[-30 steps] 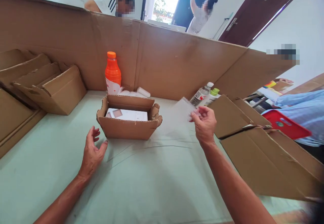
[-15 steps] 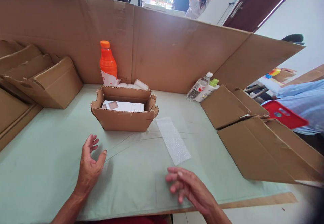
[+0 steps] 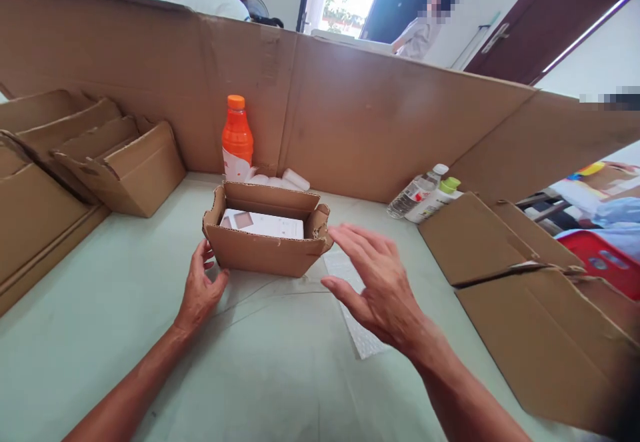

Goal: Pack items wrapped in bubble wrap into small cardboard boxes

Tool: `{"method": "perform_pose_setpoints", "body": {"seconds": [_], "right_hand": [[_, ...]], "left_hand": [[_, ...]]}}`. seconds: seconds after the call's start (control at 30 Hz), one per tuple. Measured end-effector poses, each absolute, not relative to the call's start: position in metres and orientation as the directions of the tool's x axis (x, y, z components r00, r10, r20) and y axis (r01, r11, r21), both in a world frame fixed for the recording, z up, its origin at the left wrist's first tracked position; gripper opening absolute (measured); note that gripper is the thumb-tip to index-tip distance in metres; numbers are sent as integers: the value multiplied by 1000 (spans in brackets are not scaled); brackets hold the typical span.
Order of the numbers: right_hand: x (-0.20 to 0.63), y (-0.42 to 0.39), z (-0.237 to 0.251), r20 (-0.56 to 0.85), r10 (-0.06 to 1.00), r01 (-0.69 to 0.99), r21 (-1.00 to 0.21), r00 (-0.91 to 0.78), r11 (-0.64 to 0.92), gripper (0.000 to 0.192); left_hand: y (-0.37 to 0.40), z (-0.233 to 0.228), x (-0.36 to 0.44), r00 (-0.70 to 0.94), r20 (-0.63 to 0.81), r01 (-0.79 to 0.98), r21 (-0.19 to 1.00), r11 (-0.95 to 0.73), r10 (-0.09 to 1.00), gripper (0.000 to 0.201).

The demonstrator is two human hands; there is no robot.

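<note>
A small open cardboard box stands upright on the pale green tabletop, with a white printed carton lying inside it. Beside its lower left corner is my left hand, thumb and fingers apart; I cannot tell whether the fingertips touch the cardboard. My right hand hovers by the box's right end, fingers stretched out and thumb spread, holding nothing. Under the right hand lies a strip of bubble wrap, partly hidden by it.
Behind the box stand an orange bottle and some white rolls. A clear bottle and a green-capped bottle lean at right. Cardboard boxes line the left and right. A tall cardboard wall closes the back; a person is beyond it.
Both hands have moved forward to the two ends of the open box. The right hand now covers part of the bubble wrap. The view has shifted, and the person behind has lowered their arms.
</note>
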State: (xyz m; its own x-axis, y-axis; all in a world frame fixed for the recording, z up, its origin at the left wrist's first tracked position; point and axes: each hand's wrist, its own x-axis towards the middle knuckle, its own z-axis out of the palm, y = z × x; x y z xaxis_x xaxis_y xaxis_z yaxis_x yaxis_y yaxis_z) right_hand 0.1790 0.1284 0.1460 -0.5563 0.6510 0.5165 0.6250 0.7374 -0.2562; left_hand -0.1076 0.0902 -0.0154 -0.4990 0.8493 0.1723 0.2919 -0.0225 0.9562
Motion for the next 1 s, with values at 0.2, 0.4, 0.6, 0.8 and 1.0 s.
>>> {"method": "perform_pose_setpoints", "body": {"seconds": [0.2,0.4,0.6,0.8,1.0], "right_hand": [[132,182,161,99,660,665,24,-745,747,57],[124,196,160,-14,623,615,-172,-782,769,57],[125,196,160,36,630,614,-191,-775,766,51],[180,161,137,631,743,678,-447,-224,584,28],[204,138,50,97,985,573,-803,-144,162,44]], "left_hand": [[90,-29,-100,-488,118,250,968,9,865,76],[86,-36,-105,-493,88,286,956,65,866,79],[86,-35,-106,-509,65,283,954,96,858,79],[84,-25,-112,-525,159,387,920,68,836,66],[85,-22,-119,-527,110,367,924,109,843,63]]}}
